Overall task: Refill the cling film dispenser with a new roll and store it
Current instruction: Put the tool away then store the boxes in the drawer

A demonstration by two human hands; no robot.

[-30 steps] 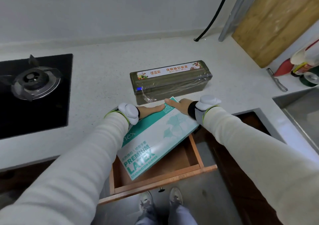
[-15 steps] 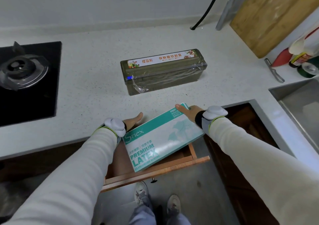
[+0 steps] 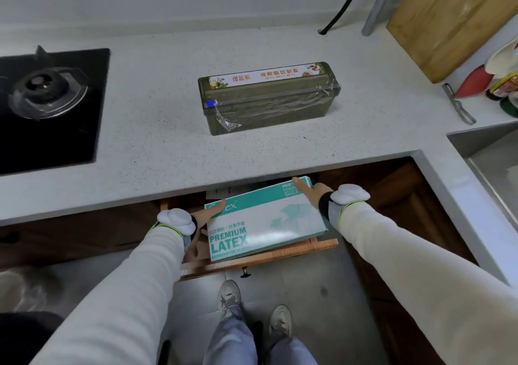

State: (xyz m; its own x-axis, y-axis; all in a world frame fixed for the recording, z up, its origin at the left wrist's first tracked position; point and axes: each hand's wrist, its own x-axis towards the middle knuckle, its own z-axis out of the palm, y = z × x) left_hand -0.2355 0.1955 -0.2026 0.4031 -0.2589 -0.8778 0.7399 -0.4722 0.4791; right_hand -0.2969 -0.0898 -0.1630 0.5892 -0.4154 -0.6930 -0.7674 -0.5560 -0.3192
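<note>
The olive-green cling film dispenser (image 3: 267, 98) lies on the white speckled counter (image 3: 157, 140), lid shut, with film showing along its front. Below the counter edge a wooden drawer (image 3: 260, 257) stands pulled out. A teal and white latex glove box (image 3: 266, 223) sits in the drawer, far end tucked under the counter. My left hand (image 3: 208, 214) presses flat against the box's left end. My right hand (image 3: 311, 192) rests on its far right corner, fingers pointing forward. Both hands hold the box between them.
A black gas hob (image 3: 47, 104) takes up the counter's left. At the right are a wooden cutting board (image 3: 448, 23), a metal tool (image 3: 459, 108), bottles (image 3: 501, 84) and a steel sink (image 3: 493, 168). A black cable (image 3: 344, 3) runs up the wall. My shoes (image 3: 229, 300) stand below the drawer.
Both hands have lowered the glove box from counter height into the open drawer and slid it toward the back. The dispenser has not moved.
</note>
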